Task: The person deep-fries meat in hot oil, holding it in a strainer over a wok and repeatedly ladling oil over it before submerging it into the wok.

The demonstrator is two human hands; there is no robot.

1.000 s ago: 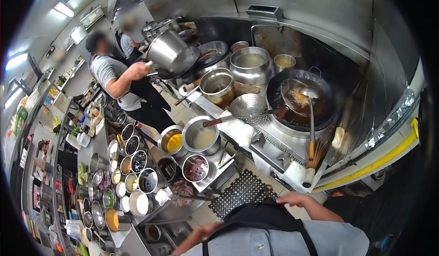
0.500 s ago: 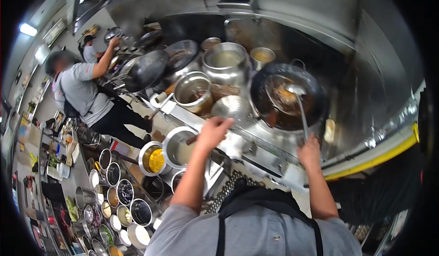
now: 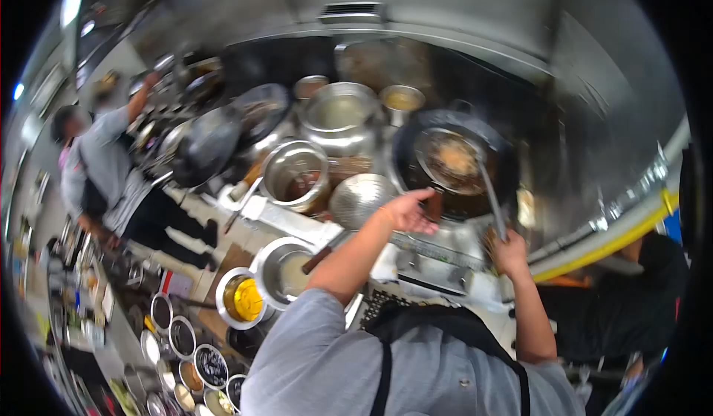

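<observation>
My right hand (image 3: 507, 252) is wrapped round the long metal handle of a ladle (image 3: 492, 192), which slants into the black wok (image 3: 499, 135). The ladle's bowl is hard to make out beside the food. Within the wok, a round wire strainer (image 3: 432, 172) holds browned food (image 3: 454, 157) over dark liquid. My left hand (image 3: 412, 212) is open, its fingers spread around the strainer's brown handle (image 3: 434, 206) without a visible grip. Left of that hand, a perforated metal skimmer (image 3: 362, 199) lies on the stove.
Metal pots (image 3: 295, 172) and a larger pot (image 3: 340, 111) stand left of the wok. A bowl of yellow liquid (image 3: 245, 299) and several ingredient containers (image 3: 212, 364) are lower left. A co-worker in grey (image 3: 111, 156) stands at far left; someone in dark clothing (image 3: 631, 304) is at right.
My left hand has moved right, from above the skimmer to the strainer's handle, its fingers spreading. The ladle's bowl has dropped from plain sight at the food. The whole view has shifted and blurred.
</observation>
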